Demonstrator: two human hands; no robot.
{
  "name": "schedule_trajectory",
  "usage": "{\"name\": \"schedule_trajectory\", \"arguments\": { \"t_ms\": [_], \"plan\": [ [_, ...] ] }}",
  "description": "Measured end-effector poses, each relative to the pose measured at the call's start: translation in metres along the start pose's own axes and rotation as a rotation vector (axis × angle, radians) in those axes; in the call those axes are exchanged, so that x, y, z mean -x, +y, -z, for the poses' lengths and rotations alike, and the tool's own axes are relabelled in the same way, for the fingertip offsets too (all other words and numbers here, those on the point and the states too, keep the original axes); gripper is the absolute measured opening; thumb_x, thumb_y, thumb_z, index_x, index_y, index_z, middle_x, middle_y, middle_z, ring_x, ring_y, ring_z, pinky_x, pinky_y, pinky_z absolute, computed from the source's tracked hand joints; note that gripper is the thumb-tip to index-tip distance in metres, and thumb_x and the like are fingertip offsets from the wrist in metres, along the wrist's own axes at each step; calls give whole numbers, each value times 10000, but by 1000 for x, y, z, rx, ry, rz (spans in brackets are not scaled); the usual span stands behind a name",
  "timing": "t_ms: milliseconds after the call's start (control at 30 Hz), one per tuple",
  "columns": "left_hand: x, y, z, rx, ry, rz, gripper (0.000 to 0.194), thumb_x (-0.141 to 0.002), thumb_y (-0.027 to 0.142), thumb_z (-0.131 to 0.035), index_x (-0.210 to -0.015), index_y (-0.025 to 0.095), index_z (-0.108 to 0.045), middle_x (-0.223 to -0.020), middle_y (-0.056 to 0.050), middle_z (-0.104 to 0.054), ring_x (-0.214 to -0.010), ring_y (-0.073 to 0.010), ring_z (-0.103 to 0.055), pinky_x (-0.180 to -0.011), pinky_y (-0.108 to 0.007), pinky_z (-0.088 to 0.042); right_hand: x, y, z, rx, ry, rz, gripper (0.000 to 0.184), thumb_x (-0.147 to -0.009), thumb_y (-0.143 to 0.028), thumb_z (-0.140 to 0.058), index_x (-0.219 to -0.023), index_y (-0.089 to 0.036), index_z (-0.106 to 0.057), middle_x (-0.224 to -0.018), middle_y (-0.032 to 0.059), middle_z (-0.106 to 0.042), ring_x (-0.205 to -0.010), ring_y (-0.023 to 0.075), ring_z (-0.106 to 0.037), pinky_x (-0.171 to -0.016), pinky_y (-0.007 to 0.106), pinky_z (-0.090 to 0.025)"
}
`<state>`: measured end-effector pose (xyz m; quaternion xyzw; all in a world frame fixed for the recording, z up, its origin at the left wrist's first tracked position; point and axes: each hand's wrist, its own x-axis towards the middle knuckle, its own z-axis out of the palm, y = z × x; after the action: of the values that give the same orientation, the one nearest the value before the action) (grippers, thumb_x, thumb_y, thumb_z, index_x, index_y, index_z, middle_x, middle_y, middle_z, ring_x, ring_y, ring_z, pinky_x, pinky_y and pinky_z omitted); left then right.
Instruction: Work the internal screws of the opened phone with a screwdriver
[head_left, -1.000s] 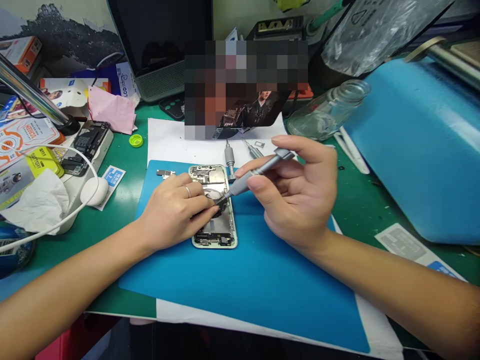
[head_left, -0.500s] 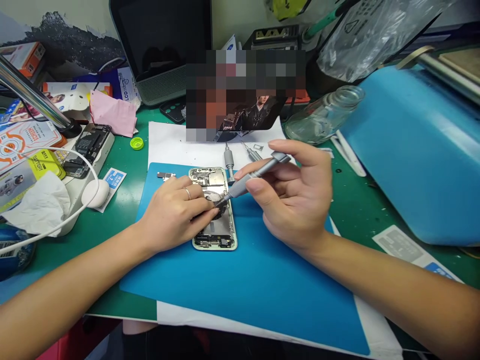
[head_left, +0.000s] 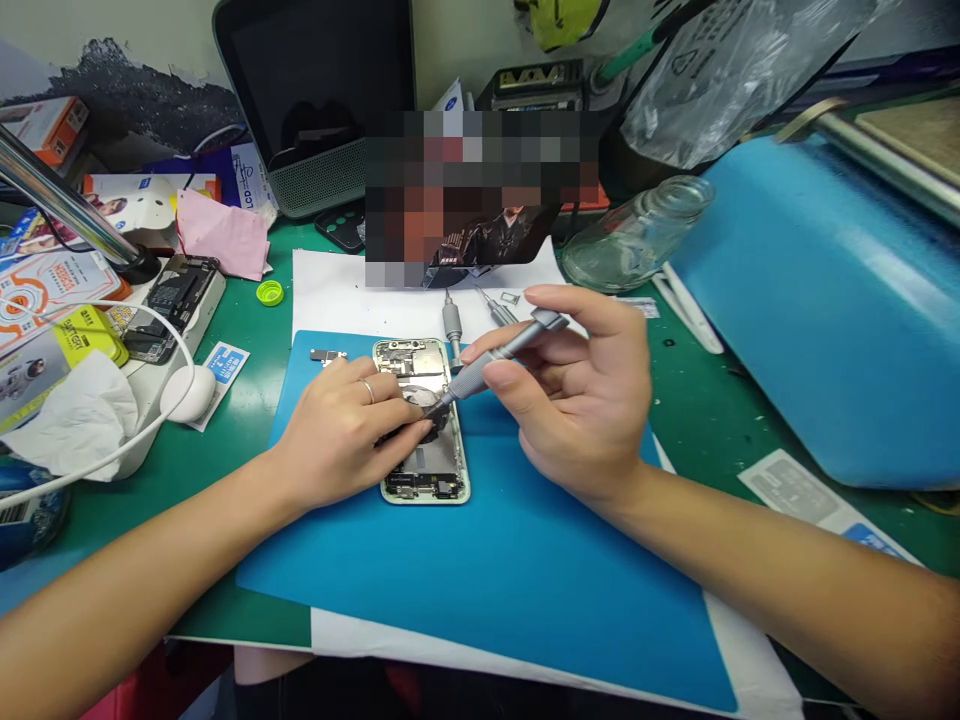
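Note:
An opened phone (head_left: 442, 460) lies on a blue mat (head_left: 450, 580), its inner boards and pale frame exposed. My left hand (head_left: 349, 425) rests over its left side, finger and thumb pinched at a small dark part (head_left: 435, 428) above the middle of the phone; the fingers partly hide that part. My right hand (head_left: 577, 390) grips a grey precision screwdriver (head_left: 491, 365), tilted, with its tip down at the dark part beside my left fingertips. Whether the tip sits in a screw I cannot tell.
Two more screwdrivers (head_left: 451, 320) lie beyond the phone, near a small metal tray (head_left: 510, 298). A small metal plate (head_left: 328, 356) sits at the mat's upper left. A glass jar (head_left: 630, 240) leans right; another opened phone (head_left: 169, 305) and a white cable (head_left: 184, 345) lie left.
The whole view has shifted slightly, with things appearing a little further left. Both hands keep the same grip, and the screwdriver tip stays at the dark part.

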<state>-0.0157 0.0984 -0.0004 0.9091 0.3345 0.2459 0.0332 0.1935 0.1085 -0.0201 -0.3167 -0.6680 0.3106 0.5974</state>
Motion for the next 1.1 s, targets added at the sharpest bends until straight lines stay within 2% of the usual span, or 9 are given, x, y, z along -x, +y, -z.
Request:
{"name": "schedule_trajectory", "arguments": {
  "t_ms": [467,867,1100],
  "plan": [
    [1,0,1,10,4,17,202,-965,318,-606,-892,186,-740,-774,-28,-680,-707,-165,-510,-665,-332,-352,-1,1,-2,-47,47,-13,411,-880,-178,-696,-1237,-316,-546,-884,-15,-715,-694,120,-707,-507,195,-587],
    [1,0,0,17,15,13,225,-971,292,-594,-842,177,-739,-760,-29,-682,-709,-161,-513,-673,-325,-364,-2,2,-1,-41,26,-8,387,-889,-209,-695,-1228,-312,-541,-892,-7,-719,-693,125,-709,-512,196,-587],
    [1,2,2,28,4,35,237,-965,340,-594,-877,181,-746,-763,-34,-680,-695,-167,-509,-657,-332,-363,-1,2,-2,-41,39,1,390,-894,-193,-688,-1241,-278,-533,-888,-5,-714,-708,111,-713,-517,164,-584]
  ]
}}
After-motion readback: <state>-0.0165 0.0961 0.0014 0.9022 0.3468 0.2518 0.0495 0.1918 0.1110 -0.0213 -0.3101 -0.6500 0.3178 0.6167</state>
